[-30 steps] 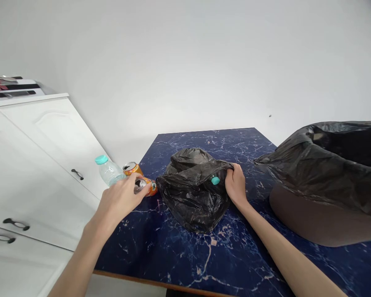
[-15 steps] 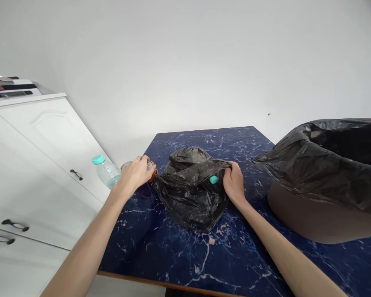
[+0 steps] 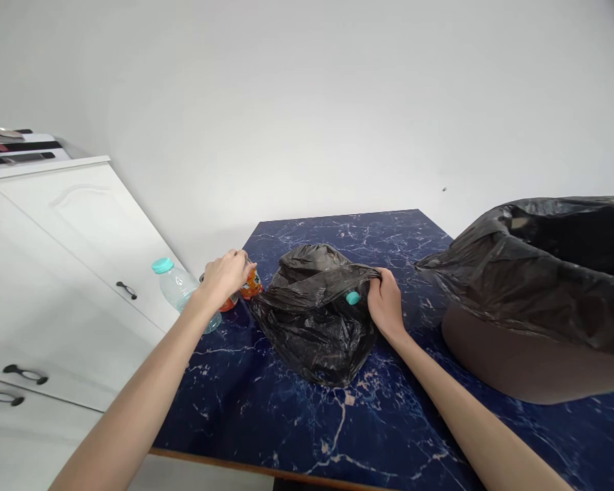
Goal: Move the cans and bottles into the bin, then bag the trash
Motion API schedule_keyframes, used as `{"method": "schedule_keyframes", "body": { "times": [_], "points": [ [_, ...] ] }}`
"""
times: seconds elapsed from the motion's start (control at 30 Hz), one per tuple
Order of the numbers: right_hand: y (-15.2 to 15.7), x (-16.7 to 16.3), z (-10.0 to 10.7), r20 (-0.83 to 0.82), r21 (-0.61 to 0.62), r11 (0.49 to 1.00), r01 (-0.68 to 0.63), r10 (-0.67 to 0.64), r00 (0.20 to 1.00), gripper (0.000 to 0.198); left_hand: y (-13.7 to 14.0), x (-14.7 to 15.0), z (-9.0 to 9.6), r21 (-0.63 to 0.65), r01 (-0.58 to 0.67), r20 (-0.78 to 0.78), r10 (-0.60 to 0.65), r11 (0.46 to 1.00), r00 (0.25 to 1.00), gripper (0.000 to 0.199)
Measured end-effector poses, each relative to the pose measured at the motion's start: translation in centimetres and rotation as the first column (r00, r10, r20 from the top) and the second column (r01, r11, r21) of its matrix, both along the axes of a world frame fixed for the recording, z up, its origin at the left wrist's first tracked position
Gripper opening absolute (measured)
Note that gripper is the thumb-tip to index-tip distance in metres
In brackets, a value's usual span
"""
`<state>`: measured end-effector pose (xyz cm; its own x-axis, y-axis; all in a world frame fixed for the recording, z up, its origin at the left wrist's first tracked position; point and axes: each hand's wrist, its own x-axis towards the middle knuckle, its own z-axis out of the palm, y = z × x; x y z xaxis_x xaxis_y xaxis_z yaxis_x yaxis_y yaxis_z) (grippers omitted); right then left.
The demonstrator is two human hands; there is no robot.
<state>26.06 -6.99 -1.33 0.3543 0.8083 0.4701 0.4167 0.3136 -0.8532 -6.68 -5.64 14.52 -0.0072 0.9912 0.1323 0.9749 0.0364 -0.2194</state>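
My left hand [image 3: 227,275] is closed on the top of an orange soda can [image 3: 251,284] beside the black plastic bag. Under that hand a second reddish can [image 3: 229,303] partly shows. A clear plastic bottle [image 3: 176,284] with a turquoise cap stands left of the cans, its lower part crossed by my left wrist. With thumb and fingers, my right hand [image 3: 385,300] pinches the right edge of the black plastic bag [image 3: 312,334], whose mouth gapes. A turquoise cap [image 3: 353,298] shows inside the bag; whatever lies below it is hidden.
A brown bin [image 3: 512,361] lined with a black bag [image 3: 532,286] stands at the right on the blue marbled table [image 3: 266,423]. To the left is a white cabinet [image 3: 71,273] with dark handles. A white wall closes off the back.
My left hand has risen slightly and shifted left, so more of the orange can, the second can and the bottle's base shows. My right hand keeps its hold on the bag.
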Motion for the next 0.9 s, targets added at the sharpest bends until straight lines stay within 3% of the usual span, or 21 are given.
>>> {"method": "schedule_keyframes", "body": {
  "times": [0.23, 0.33, 0.37, 0.43, 0.5, 0.53, 0.57, 0.63, 0.8, 0.9],
  "points": [
    [0.0, 0.0, -0.1, -0.005, 0.002, 1.000, -0.004, 0.004, 1.000, 0.020, -1.4, 0.8, 0.7, 0.077, -0.002, -0.001, 0.002, 0.997, 1.000, 0.048],
    [-0.1, -0.1, 0.0, -0.003, 0.014, 1.000, -0.005, 0.005, 1.000, 0.021, -3.5, 2.5, 1.0, 0.272, 0.007, 0.054, -0.023, 0.962, 0.998, 0.055],
    [-0.2, -0.2, 0.0, -0.002, 0.018, 1.000, -0.004, 0.004, 1.000, 0.021, -4.5, 3.3, 0.8, 0.378, 0.051, 0.101, -0.096, 0.924, 0.990, 0.051],
    [-0.4, -0.3, 0.1, 0.001, 0.024, 1.000, -0.006, 0.006, 1.000, 0.023, -6.4, 5.2, 0.1, 0.497, 0.251, 0.177, -0.379, 0.831, 0.908, 0.042],
    [-0.6, -0.4, 0.2, 0.005, 0.026, 1.000, -0.015, 0.015, 1.000, 0.024, -8.0, 7.3, -1.4, 0.366, 0.578, 0.253, -0.675, 0.730, 0.693, 0.038],
    [-0.7, -0.4, 0.3, 0.007, 0.026, 0.999, -0.023, 0.023, 1.000, 0.025, -8.6, 8.3, -2.3, 0.277, 0.700, 0.280, -0.752, 0.659, 0.597, 0.036],
    [-0.8, -0.5, 0.3, 0.007, 0.026, 0.999, -0.029, 0.029, 1.000, 0.025, -8.9, 9.3, -3.2, 0.209, 0.769, 0.275, -0.790, 0.605, 0.547, 0.033],
    [-1.0, -0.6, 0.5, 0.003, 0.030, 0.999, -0.038, 0.038, 0.999, 0.026, -8.9, 11.1, -5.1, 0.138, 0.821, 0.209, -0.826, 0.554, 0.523, 0.028],
    [-1.3, -0.7, 1.0, -0.012, 0.052, 0.997, -0.048, 0.049, 0.999, 0.026, -6.5, 14.2, -7.4, 0.063, 0.808, -0.017, -0.809, 0.585, 0.587, 0.047],
    [-1.5, -0.7, 1.3, -0.021, 0.059, 0.998, -0.037, 0.038, 0.999, 0.023, -4.9, 15.6, -7.5, 0.034, 0.812, -0.047, -0.811, 0.583, 0.584, 0.039]
  ]
}}
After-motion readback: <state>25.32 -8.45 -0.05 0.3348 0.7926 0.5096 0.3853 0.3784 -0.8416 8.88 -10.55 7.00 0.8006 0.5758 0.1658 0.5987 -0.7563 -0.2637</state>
